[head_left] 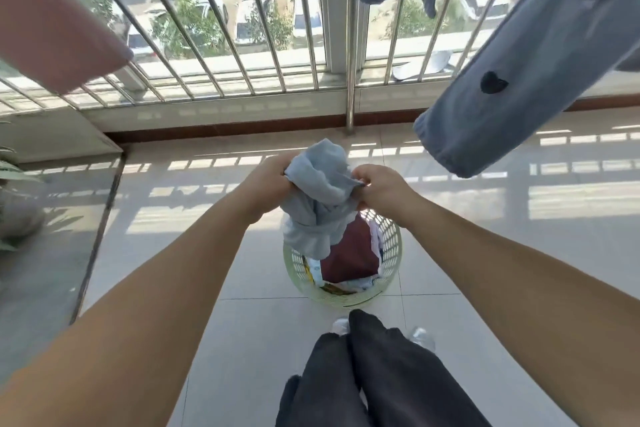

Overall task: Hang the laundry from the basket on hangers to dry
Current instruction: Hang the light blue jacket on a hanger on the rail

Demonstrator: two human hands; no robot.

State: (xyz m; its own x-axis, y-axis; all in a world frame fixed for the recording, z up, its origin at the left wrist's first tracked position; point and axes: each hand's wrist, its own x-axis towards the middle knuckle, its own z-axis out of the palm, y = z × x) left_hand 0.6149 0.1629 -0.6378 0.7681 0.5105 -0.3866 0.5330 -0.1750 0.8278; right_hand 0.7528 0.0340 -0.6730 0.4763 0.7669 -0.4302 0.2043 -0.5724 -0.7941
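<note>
Above the basket (388, 282) on the tiled floor, I see the left hand (266, 184) and the right hand (382, 185) both gripping a crumpled light blue garment (318, 198), fingers curled into the cloth. Its lower end hangs down into the basket, over a dark red cloth (351, 255). A blue sleeve with dark hearts (512, 87) hangs at the right, a pink cloth (52, 17) at the left, both before the window bars (242, 28).
</note>
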